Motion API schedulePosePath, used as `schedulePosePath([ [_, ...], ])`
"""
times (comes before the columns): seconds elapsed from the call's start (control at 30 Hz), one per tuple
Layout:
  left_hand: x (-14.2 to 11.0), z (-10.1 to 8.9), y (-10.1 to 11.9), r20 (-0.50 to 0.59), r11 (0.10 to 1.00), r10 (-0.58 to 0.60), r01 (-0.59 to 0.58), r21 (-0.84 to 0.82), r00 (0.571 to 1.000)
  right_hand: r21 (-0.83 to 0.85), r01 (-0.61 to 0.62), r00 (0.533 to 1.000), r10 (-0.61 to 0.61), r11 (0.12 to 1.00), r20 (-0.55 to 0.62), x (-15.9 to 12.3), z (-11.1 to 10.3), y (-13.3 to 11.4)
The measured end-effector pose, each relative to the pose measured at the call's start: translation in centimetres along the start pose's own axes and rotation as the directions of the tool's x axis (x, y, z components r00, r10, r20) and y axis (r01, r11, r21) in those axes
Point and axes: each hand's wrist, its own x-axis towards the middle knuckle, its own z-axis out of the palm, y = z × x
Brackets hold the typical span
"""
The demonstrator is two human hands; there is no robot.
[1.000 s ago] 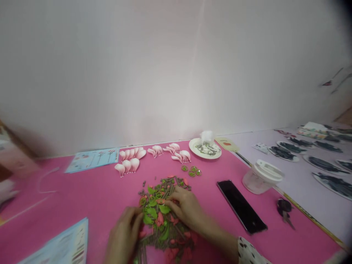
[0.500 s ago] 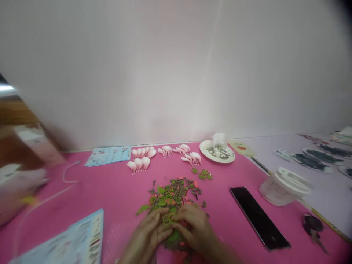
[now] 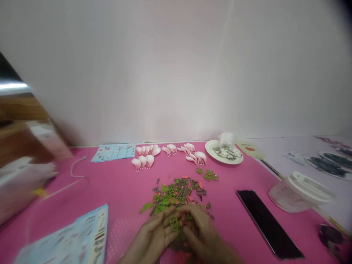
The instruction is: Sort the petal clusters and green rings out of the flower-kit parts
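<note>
Green wheel-shaped plastic pieces (image 3: 174,222) lie on the cupped palm and fingers of my left hand (image 3: 154,233). My right hand (image 3: 199,229) is curled close beside it, thumb bent toward the fingers. A bit of green shows at its fingers, but what they hold is unclear. Just beyond both hands spreads a loose pile of small plastic parts (image 3: 180,190): brown sticks, green leaves, red pieces and more green wheels. A separate small group of green wheels (image 3: 209,176) rests beyond the pile to the right. Part of the pile is hidden beneath my hands.
Pale pink petal-shaped parts (image 3: 144,161) are grouped at the back. A white plate (image 3: 213,156) holds scraps and crumpled plastic. Printed sheets (image 3: 68,234) lie at left, near a white cable (image 3: 63,190). To the right are a phone (image 3: 268,223), a lidded tub (image 3: 299,192) and dark keys (image 3: 331,236).
The view has shifted slightly left, so the table things appear further right. My right fingers have drawn away from the green wheels, which now rest on my left hand.
</note>
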Motion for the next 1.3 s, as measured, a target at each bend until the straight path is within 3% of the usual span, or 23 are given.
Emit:
schedulePosePath([
  [0.17,0.2,-0.5,-0.1,0.017,1.000,-0.004,0.005,-0.020,1.000,0.165,-0.129,0.986,0.144,0.978,-0.088,0.0,0.2,1.0],
  [0.27,0.2,-0.6,-0.2,0.026,1.000,0.003,-0.002,-0.030,1.000,0.299,-0.196,0.973,0.222,0.934,-0.057,0.0,0.6,1.3],
  [0.33,0.1,-0.5,-0.3,0.023,0.999,-0.004,0.005,-0.035,1.000,0.281,-0.206,0.974,0.225,0.937,-0.038,0.0,0.7,1.2],
  [0.4,0.0,-0.5,-0.4,0.015,0.999,-0.009,0.009,-0.041,1.000,0.187,-0.161,0.983,0.174,0.969,-0.058,0.0,0.6,0.9],
  [0.5,0.0,-0.4,-0.6,0.018,0.998,-0.013,0.014,-0.058,1.000,0.079,0.020,0.999,-0.017,0.997,-0.037,0.1,0.5,0.1],
  [0.67,0.3,0.1,-1.0,0.039,0.990,-0.025,0.030,-0.136,0.999,-0.089,0.250,0.960,-0.235,0.964,0.154,-0.1,1.2,-1.2],
  [0.77,0.2,0.6,-0.9,0.049,0.985,-0.030,0.038,-0.166,0.998,-0.124,0.300,0.949,-0.284,0.946,0.136,0.0,1.1,-1.3],
  [0.83,0.0,1.0,-0.6,0.006,0.990,-0.017,0.018,-0.143,1.000,-0.077,0.249,0.968,-0.251,0.965,-0.011,0.3,0.4,-0.7],
  [0.93,-0.2,1.4,0.2,-0.141,0.991,-0.050,0.032,-0.131,0.989,-0.060,0.055,0.953,-0.070,0.997,-0.295,1.0,-1.6,1.2],
  [1.0,-0.3,1.7,0.8,-0.249,0.986,-0.085,0.044,-0.163,0.965,-0.078,-0.120,0.932,0.085,0.990,-0.352,1.3,-2.8,2.6],
  [1.07,-0.3,1.8,1.2,-0.332,0.978,-0.097,0.028,-0.205,0.938,-0.098,-0.242,0.926,0.200,0.965,-0.319,1.4,-3.6,3.4],
  [1.13,-0.4,1.9,1.5,-0.367,0.967,-0.101,0.005,-0.255,0.925,-0.143,-0.287,0.938,0.248,0.947,-0.242,1.5,-3.8,3.4],
  [1.3,-0.5,2.0,1.7,-0.367,0.958,-0.063,-0.047,-0.284,0.928,-0.447,-0.239,0.970,0.235,0.862,-0.064,2.8,-3.0,1.6],
])
